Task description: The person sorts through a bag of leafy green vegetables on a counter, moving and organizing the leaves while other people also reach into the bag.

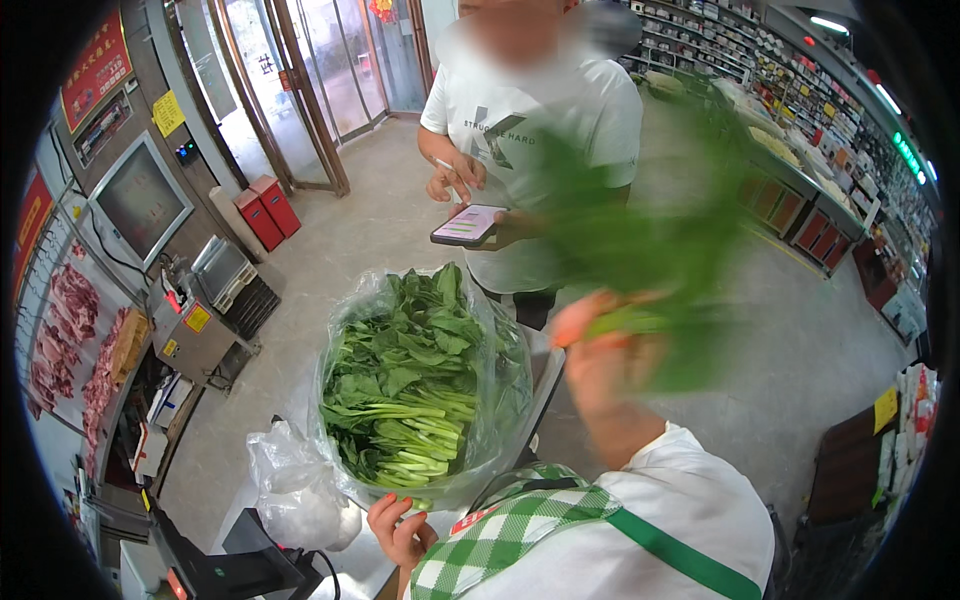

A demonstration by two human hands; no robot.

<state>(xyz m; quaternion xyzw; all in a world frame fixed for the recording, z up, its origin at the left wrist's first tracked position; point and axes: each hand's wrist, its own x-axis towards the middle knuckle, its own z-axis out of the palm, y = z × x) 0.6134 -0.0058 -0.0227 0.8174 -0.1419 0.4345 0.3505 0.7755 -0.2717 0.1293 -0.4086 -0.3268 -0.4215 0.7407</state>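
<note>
My right hand [607,360] is raised at the right and grips a bunch of leafy greens [637,217], both blurred by motion. Below the clear plastic bag's near rim is my left hand [401,529], fingers curled near or against the bag's edge; whether it pinches the plastic is unclear. The large clear plastic bag [502,390] lies open on the counter, full of leafy green vegetables [420,360], their pale stems towards me. Left of it sits a smaller knotted clear bag [300,480] with white contents.
Across the counter [360,570] stands a person [517,150] holding a phone [469,225] and a thin stick or pen. A black device [232,562] with a cable is at the lower left. Hanging meat [67,300] and red boxes [266,214] are farther left; produce stands [795,187] are at the right.
</note>
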